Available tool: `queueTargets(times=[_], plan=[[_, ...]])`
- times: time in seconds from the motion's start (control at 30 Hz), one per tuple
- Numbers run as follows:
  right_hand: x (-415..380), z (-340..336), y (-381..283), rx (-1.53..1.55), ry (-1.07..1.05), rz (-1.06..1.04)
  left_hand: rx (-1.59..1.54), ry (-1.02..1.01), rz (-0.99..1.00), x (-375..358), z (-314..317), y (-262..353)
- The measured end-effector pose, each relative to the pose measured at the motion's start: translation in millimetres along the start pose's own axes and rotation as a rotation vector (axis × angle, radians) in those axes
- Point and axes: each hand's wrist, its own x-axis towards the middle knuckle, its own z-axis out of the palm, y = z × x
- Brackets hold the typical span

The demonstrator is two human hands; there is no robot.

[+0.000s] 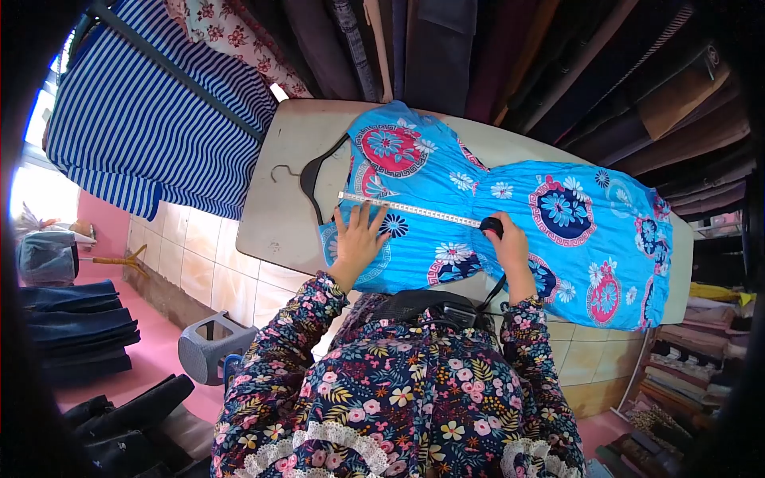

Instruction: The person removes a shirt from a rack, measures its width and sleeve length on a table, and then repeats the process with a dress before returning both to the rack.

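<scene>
A blue dress (510, 191) with pink, navy and white flower prints lies flat on a pale table, gathered at the waist. Its neckline is around a black hanger (313, 177) with a metal hook. A white measuring tape (422, 212) runs along the bodice, pulled out from a small black tape measure (492, 227). My right hand (511, 248) grips that case near the waist. My left hand (356, 243) rests on the bodice with fingers spread, the fingertips at the tape near its free end.
The pale tabletop (271, 215) has rounded edges. Dark trousers and other garments (438, 48) hang beyond it. A striped blue-and-white garment (151, 103) hangs at left. A grey plastic stool (211, 346) stands on the pink floor, and folded fabrics (693, 350) are stacked at right.
</scene>
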Motion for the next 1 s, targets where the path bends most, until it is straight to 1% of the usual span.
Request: queueTargets(times=[0.17, 0.27, 0.4, 0.53, 0.7, 0.77, 1.0], plan=[[-3, -11, 19, 0.008, 0.031, 0.007, -0.004, -0.01, -0.011, 2, -3, 3], [-6, -17, 27, -0.048, 0.033, 0.078, 0.008, -0.014, -0.016, 5, -4, 6], [-8, -19, 32, -0.031, 0.048, 0.069, 0.004, 0.008, -0.016, 8, -7, 12], [-10, -21, 39, 0.009, 0.071, 0.065, 0.039, 0.0, 0.037, 12, -2, 19], [-14, -31, 45, -0.018, 0.069, 0.111, 0.045, -0.014, 0.056, 10, -1, 23], [-15, -35, 50, -0.02, 0.065, 0.129, -0.021, 0.015, 0.077, 9, -4, 26], [-18, -51, 75, 0.004, 0.096, 0.108, -0.011, -0.001, 0.045, 13, -8, 37]])
